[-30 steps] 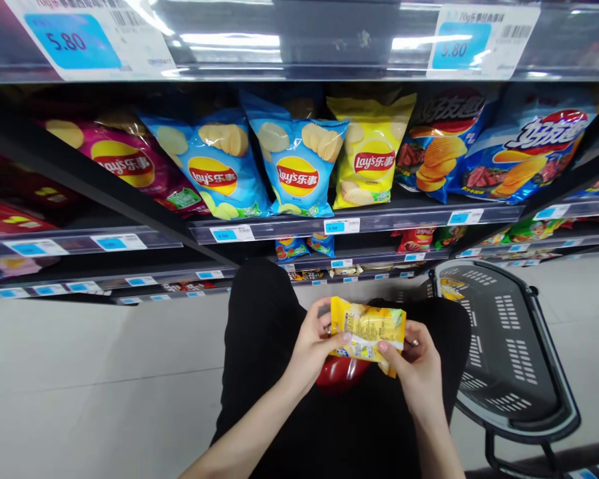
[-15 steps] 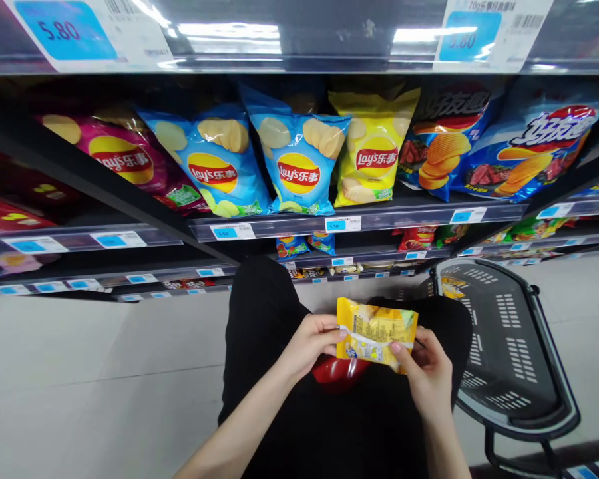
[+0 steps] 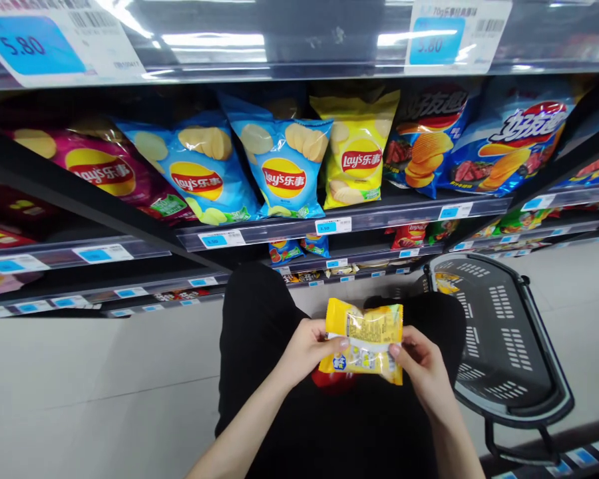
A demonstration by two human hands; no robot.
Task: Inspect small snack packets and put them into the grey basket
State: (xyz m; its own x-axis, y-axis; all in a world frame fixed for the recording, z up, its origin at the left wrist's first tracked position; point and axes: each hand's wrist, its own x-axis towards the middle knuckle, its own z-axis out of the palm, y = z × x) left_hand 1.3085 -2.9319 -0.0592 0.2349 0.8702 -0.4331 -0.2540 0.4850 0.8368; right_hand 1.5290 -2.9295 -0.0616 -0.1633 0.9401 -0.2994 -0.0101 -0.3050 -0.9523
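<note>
Your left hand [image 3: 309, 349] pinches the nine-o'clock end of the yellow packet [image 3: 362, 342], your right hand [image 3: 422, 362] its three-o'clock end. It sits directly between them, long axis nearly nine to three, so neither is nearer. From the packet, the basket [image 3: 489, 313] lies at three o'clock, beyond your right hand.

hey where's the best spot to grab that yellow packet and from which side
Probably the middle of the long upper edge of the packet, pinched from the shelf side. The left hand and right hand hold its two short ends, leaving that edge free of thumbs; what's behind is hidden.
</note>
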